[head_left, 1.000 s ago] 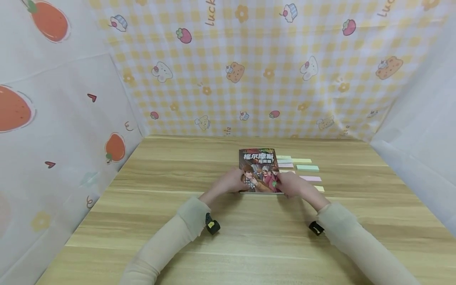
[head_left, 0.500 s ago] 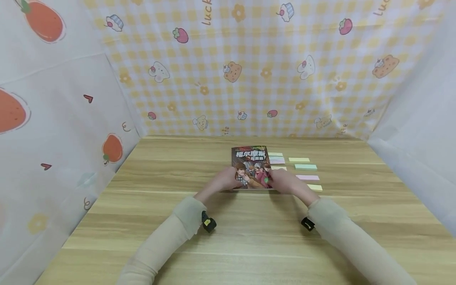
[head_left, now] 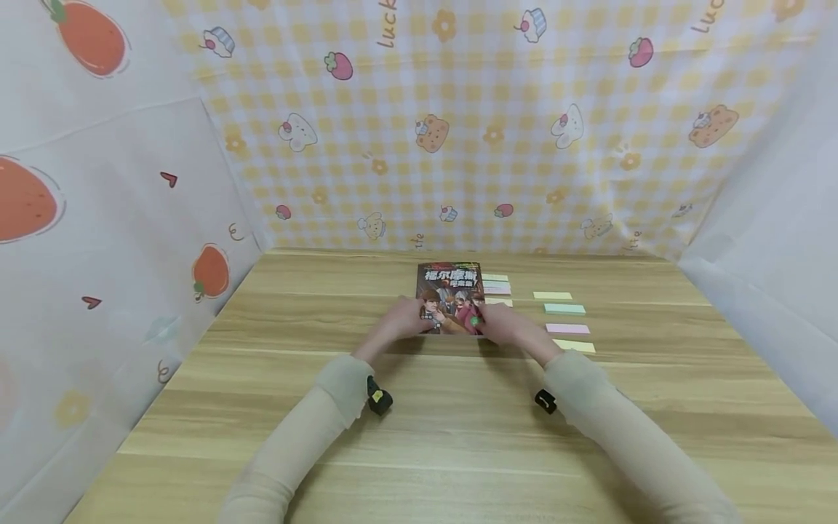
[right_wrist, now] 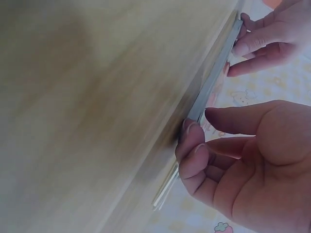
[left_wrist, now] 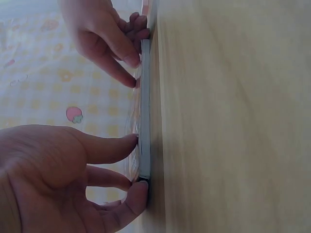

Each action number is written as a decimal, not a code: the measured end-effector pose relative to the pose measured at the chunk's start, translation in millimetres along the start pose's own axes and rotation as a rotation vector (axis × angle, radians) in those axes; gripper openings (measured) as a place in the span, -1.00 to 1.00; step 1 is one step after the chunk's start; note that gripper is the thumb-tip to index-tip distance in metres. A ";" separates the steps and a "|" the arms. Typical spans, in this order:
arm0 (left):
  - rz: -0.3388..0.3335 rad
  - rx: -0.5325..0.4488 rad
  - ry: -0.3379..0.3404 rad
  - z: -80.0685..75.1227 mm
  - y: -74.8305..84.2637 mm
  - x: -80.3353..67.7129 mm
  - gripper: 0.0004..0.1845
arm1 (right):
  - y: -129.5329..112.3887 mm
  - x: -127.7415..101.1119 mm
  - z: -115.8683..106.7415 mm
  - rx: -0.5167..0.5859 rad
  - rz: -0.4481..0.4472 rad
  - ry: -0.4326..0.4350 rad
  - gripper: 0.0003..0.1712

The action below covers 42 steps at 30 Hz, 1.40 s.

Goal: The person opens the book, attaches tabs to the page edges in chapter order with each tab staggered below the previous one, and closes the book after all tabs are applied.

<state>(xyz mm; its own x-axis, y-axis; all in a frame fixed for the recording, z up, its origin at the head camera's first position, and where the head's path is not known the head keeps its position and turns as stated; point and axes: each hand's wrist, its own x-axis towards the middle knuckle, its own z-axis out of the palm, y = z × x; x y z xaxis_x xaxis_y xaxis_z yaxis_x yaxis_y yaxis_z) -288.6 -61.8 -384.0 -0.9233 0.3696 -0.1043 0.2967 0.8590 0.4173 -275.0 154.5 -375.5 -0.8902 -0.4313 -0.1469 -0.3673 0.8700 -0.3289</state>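
Observation:
A book (head_left: pixel 449 302) with a dark illustrated cover and large white Chinese characters lies face up toward the back of the table. Pale sticky tabs (head_left: pixel 496 289) stick out from its right side. My left hand (head_left: pixel 404 318) grips the near left corner. At the near right corner, my right hand (head_left: pixel 509 324) holds the book in the same way. In the left wrist view, the thumb rests on the cover and curled fingers lie at the corner of the book's pale page edge (left_wrist: pixel 145 111). The right wrist view shows curled fingertips against the page edge (right_wrist: pixel 216 77), close over the table.
Several loose sticky strips, among them a green one (head_left: pixel 564 309) and a pink one (head_left: pixel 567 329), lie on the wooden table (head_left: pixel 458 451) right of the book. A yellow checked curtain (head_left: pixel 366 175) hangs behind the table. White cloth (head_left: pixel 131 291) hangs at the left side.
Both hands have moved the book to the left and a little toward the back. The gap between its tabs and the loose strips has widened; the loose strips stay in place.

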 end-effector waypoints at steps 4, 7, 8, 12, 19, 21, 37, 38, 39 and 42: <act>-0.032 -0.033 0.000 -0.5 -5.8 3.8 -0.43 | 2.0 8.6 1.1 -0.017 -0.004 0.005 -0.84; -0.041 -0.059 0.007 -0.8 -8.2 6.1 -0.38 | 3.2 12.6 0.2 -0.012 -0.002 0.000 -0.82; -0.043 -0.065 0.007 -1.1 -8.7 6.8 -0.37 | 3.6 13.4 -0.2 -0.008 -0.005 -0.001 -0.81; -0.048 -0.085 0.012 -3.4 -9.7 8.4 -0.35 | 4.7 17.0 -2.1 0.004 -0.028 -0.006 -0.80; -0.060 -0.065 0.025 -4.1 -10.8 15.0 -0.37 | 11.4 23.5 -2.9 0.025 -0.032 -0.017 -0.82; -0.067 -0.063 0.024 -3.8 -11.4 17.8 -0.36 | 13.2 25.2 -3.2 0.029 -0.031 -0.007 -0.81; -0.080 -0.050 0.015 -4.4 -15.0 25.5 -0.34 | 14.5 29.0 -5.1 0.021 -0.007 -0.018 -0.81; -0.079 -0.057 0.015 -4.3 -15.6 25.7 -0.34 | 14.5 28.8 -5.2 0.024 -0.009 -0.017 -0.81; -0.078 -0.064 0.015 -4.4 -16.0 26.0 -0.34 | 14.5 28.6 -5.1 0.027 -0.015 -0.016 -0.81; -0.082 -0.094 0.011 -4.1 -17.3 26.4 -0.33 | 15.6 27.6 -4.5 0.050 -0.017 -0.014 -0.82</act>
<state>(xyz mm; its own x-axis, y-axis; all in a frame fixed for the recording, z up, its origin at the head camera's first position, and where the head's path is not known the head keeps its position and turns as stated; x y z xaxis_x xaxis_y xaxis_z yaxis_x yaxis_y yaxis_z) -319.2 -68.3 -390.3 -0.9462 0.2953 -0.1320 0.1965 0.8488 0.4908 -306.6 157.2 -380.5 -0.8799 -0.4496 -0.1535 -0.3684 0.8497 -0.3772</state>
